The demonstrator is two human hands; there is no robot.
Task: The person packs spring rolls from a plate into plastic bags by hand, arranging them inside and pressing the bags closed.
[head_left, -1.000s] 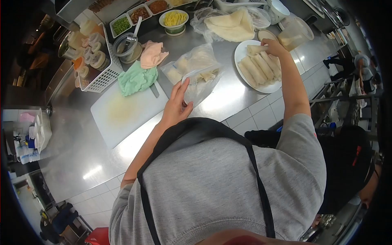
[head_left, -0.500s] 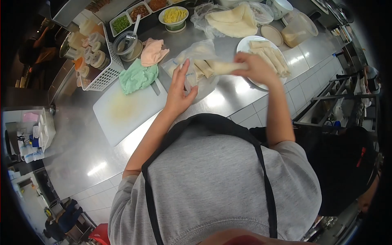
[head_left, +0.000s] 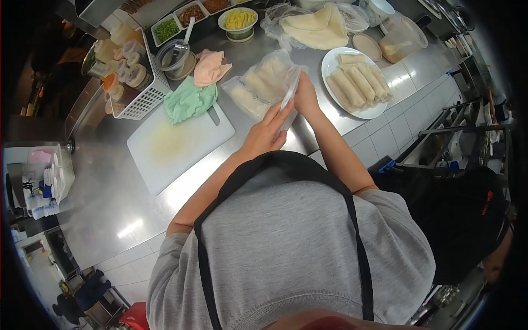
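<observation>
A clear plastic bag [head_left: 257, 83] lies on the steel counter with pale rolled wraps inside. My left hand [head_left: 267, 130] is closed on the near side of the bag's gathered edge. Beside it, my right hand [head_left: 306, 98] grips the same edge from the right, its fingertips partly hidden by the plastic. To the right of my hands, several long pale rolls [head_left: 358, 82] lie stacked on a white plate [head_left: 328, 61].
Left of the bag, a green cloth [head_left: 190, 100] lies on a white cutting board [head_left: 159, 157], near a pink cloth [head_left: 211, 67]. A basket of bottles [head_left: 144, 102] stands farther left. Behind are flat wrappers [head_left: 316, 27] and a yellow-filled bowl [head_left: 238, 21]. A dark-clothed person [head_left: 456, 220] is at right.
My right hand has moved left from beside the plate to the bag's edge, and the roll it held no longer shows in it. My left hand has shifted right and closed on the bag.
</observation>
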